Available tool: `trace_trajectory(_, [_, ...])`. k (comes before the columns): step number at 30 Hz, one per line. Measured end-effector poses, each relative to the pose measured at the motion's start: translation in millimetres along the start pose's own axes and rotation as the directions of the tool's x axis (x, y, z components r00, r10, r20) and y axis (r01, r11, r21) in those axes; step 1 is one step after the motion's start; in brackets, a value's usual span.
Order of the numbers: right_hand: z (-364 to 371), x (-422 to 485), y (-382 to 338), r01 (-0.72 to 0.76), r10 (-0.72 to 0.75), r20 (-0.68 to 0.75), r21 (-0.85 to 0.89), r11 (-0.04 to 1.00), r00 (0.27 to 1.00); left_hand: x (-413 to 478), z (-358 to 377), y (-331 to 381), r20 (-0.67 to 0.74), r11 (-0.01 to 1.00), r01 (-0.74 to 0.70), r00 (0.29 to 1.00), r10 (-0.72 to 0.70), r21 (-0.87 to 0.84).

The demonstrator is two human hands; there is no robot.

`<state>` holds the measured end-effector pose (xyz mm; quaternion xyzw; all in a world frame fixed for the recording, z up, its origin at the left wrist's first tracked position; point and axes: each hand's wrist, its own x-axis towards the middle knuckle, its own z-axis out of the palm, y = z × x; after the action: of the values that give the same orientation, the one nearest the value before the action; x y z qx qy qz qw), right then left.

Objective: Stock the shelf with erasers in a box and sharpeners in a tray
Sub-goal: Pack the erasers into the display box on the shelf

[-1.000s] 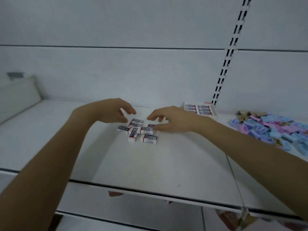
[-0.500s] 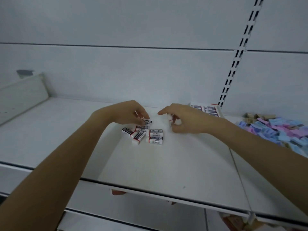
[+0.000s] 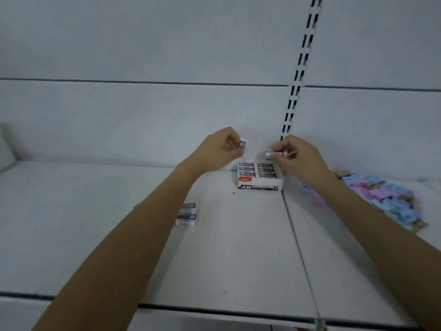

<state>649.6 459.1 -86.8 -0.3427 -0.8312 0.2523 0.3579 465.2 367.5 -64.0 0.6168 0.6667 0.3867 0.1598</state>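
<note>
A white eraser box (image 3: 260,183) marked 4B stands at the back of the shelf, with several wrapped erasers laid in rows inside. My left hand (image 3: 218,149) hovers just above its left side and pinches one eraser (image 3: 242,145). My right hand (image 3: 297,154) is above the box's right side, its fingers curled round another eraser (image 3: 274,153). A few loose erasers (image 3: 187,214) lie on the shelf, partly hidden behind my left forearm. A heap of blue, pink and brown sharpeners (image 3: 391,201) lies to the right.
The white shelf board (image 3: 233,247) has a seam running front to back just right of the box. A slotted upright (image 3: 299,68) rises on the back wall behind the box. A tilted white divider (image 3: 6,151) stands at the far left.
Both hands have lifted from the loose eraser pile, each with an eraser, and moved right and back to above the box. The view has shifted toward the box.
</note>
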Motion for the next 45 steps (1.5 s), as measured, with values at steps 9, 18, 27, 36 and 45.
trace_trajectory(9, [8.1, -1.4, 14.0, 0.089, -0.081, 0.099, -0.078, 0.993, 0.992, 14.3, 43.3, -1.0, -0.076, 0.993, -0.119, 0.990, 0.120, 0.021])
trace_trajectory(18, [10.8, 6.2, 24.8, 0.144, -0.125, 0.111, -0.182, 0.973, 0.986, 13.5, 44.6, -6.7, -0.046, 0.853, -0.139, 0.981, 0.187, 0.503])
trace_trajectory(27, [11.7, 1.5, 21.5, 0.155, -0.122, 0.143, -0.247, 0.957, 0.982, 7.9, 42.7, -7.6, 0.075, 0.801, -0.183, 0.982, 0.171, 0.570])
trace_trajectory(36, [15.0, -8.3, 15.5, 0.155, -0.047, 0.259, -0.412, 0.898, 0.965, 0.4, 41.3, -7.7, 0.156, 0.733, -0.177, 0.983, 0.098, 0.657])
trace_trajectory(45, [18.9, -20.2, -7.5, 0.221, -0.156, 0.227, -0.300, 0.928, 0.961, -11.5, -6.7, -1.1, 0.163, 0.863, -0.099, 0.986, 0.019, 0.496])
